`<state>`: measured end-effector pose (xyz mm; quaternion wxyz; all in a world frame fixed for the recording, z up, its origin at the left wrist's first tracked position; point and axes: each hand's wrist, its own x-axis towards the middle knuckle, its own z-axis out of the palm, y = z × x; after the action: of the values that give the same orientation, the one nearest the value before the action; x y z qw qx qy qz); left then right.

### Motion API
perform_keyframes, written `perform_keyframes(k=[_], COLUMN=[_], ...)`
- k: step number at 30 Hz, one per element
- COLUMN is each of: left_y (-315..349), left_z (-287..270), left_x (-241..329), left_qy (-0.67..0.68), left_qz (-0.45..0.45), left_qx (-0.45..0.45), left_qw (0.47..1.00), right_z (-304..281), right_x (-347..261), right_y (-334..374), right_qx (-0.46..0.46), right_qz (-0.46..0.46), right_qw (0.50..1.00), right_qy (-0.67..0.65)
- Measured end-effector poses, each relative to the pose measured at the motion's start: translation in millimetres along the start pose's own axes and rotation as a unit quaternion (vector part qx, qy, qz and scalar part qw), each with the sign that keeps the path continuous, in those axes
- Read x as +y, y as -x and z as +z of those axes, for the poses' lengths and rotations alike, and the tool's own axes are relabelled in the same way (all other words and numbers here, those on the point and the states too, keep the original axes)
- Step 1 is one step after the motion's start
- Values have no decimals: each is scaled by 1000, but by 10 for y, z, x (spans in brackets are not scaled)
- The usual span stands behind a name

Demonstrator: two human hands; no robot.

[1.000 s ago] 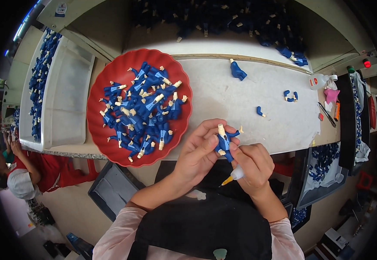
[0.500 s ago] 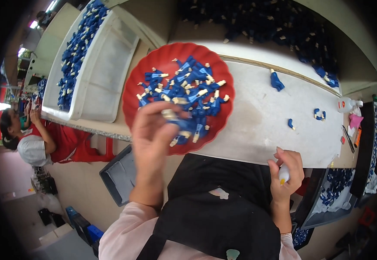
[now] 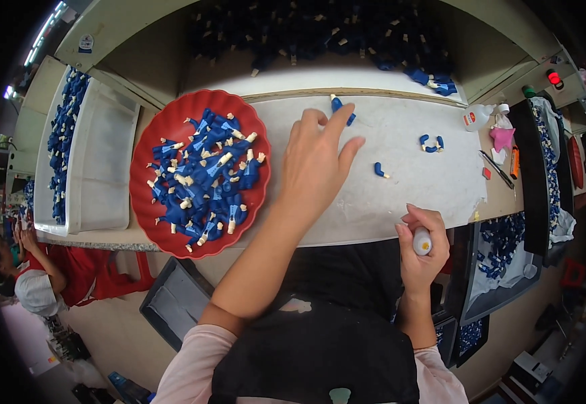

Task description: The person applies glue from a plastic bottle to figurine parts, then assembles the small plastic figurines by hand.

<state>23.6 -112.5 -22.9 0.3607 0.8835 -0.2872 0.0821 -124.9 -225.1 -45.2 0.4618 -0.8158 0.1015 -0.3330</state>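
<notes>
My left hand point(image 3: 312, 158) reaches across the white work sheet point(image 3: 293, 215) with its fingers spread and nothing in them. Close by its fingertips lies a blue figure part with a cream end point(image 3: 336, 103), partly hidden by the hand. My right hand point(image 3: 427, 266), near the sheet's front edge, is closed around a small white bottle with a yellow tip point(image 3: 422, 242). Left of my left arm stands a red scalloped dish point(image 3: 145, 145), heaped with blue and cream figure parts point(image 3: 205, 168). A small blue arm piece point(image 3: 379, 170) and several more curved blue pieces point(image 3: 431, 148) lie on the sheet.
A white bin point(image 3: 101, 155) of blue parts stands at far left, and a dark pile of parts point(image 3: 320, 34) fills the shelf behind. At right are a clear bottle point(image 3: 476, 117), a pen point(image 3: 497, 168) and an orange cutter point(image 3: 514, 162). Another person point(image 3: 44, 283) sits at left.
My left hand has left the red dish, let go of the blue figure part and moved right over the sheet. The view has shifted; my right hand still holds the bottle.
</notes>
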Motion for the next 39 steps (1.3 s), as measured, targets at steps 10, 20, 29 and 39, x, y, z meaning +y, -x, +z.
perform_keyframes(k=[10, 20, 29, 39], left_y=[-418, -78, 289, 540], left_z=[513, 191, -119, 21], left_x=[-175, -126, -4, -22], left_qy=[-27, 156, 651, 758], left_qz=[-13, -3, -268, -274], left_qx=[23, -70, -129, -213], left_qw=[999, 985, 698, 553], right_z=[-102, -90, -171, -78], right_x=[158, 155, -77, -128], right_y=[79, 93, -30, 23], right_qx=[35, -49, -78, 57], right_qz=[45, 52, 169, 181], right_qw=[983, 982, 953, 922], right_qy=[-177, -173, -239, -338])
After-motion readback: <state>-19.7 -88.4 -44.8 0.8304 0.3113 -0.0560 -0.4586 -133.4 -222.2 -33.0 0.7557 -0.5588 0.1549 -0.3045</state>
